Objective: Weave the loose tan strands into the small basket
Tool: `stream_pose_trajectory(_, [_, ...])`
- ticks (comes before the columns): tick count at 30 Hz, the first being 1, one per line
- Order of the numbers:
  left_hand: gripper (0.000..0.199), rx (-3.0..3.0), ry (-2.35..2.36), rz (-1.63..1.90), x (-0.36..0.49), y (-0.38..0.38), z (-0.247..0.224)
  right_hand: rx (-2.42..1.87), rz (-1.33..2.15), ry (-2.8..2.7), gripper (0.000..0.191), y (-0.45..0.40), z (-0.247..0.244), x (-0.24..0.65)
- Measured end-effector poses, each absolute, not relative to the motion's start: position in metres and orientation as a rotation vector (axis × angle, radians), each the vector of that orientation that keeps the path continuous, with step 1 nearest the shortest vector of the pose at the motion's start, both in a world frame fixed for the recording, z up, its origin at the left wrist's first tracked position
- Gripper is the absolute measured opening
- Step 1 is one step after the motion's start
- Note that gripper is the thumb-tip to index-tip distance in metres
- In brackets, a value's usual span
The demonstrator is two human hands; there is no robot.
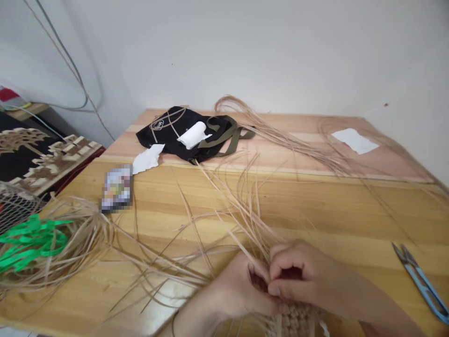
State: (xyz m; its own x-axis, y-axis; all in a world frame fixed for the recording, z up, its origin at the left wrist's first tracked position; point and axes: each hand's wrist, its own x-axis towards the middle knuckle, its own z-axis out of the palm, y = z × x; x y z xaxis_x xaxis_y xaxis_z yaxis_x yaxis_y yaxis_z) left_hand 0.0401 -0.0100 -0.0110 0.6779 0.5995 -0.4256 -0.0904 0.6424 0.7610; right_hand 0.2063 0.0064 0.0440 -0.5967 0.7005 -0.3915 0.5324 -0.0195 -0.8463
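At the lower middle of the head view lies a piece of tan weaving (pixel 293 320), partly under both hands and cut off by the frame's bottom edge. Long tan strips (pixel 250 224) fan out from it across the table. My left hand (pixel 242 285) is curled round the upper edge of the weaving and the strips there. Touching it, my right hand (pixel 298 274) has thumb and forefinger pinched together; what lies between those fingertips is too small to make out.
Blue snips (pixel 421 283) lie at the right. Loose strips (pixel 84 234) and green ribbon (pixel 35 238) fill the left side. A black bag (pixel 168 133), white paper (pixel 355 140) and a strip bundle (pixel 280 135) lie at the back of the table (pixel 351 210).
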Motion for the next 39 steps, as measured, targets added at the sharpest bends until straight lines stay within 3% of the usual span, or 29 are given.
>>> stream_pose_trajectory(10, [0.009, 0.877, 0.727, 0.420, 0.040, -0.010, -0.012, -1.673, 1.533, -2.216, 0.024, 0.005, 0.044, 0.200])
stream_pose_trajectory(15, [0.005, 0.901, 0.750, 0.401, 0.037, -0.010, -0.005, -1.602, 1.449, -2.293, 0.030, 0.004, 0.045, 0.202])
stream_pose_trajectory(18, [0.008, 0.945, 0.774, 0.378, 0.033, -0.011, -0.004, -1.499, 1.539, -2.259, 0.024, 0.005, 0.045, 0.208])
stream_pose_trajectory(21, [0.009, 0.965, 0.791, 0.384, 0.031, -0.012, -0.007, -1.328, 1.785, -2.185, 0.002, 0.007, 0.046, 0.216])
stream_pose_trajectory(24, [0.012, 0.943, 0.802, 0.394, 0.032, -0.014, -0.011, -1.290, 1.907, -2.151, 0.014, 0.008, 0.046, 0.219])
stream_pose_trajectory(33, [0.022, 0.959, 0.865, 0.377, 0.030, -0.018, -0.007, -1.599, 1.430, -2.387, 0.012, 0.000, 0.046, 0.209])
stream_pose_trajectory(39, [0.012, 0.986, 0.841, 0.485, 0.031, -0.019, -0.004, -1.598, 1.283, -2.458, 0.010, -0.005, 0.046, 0.212])
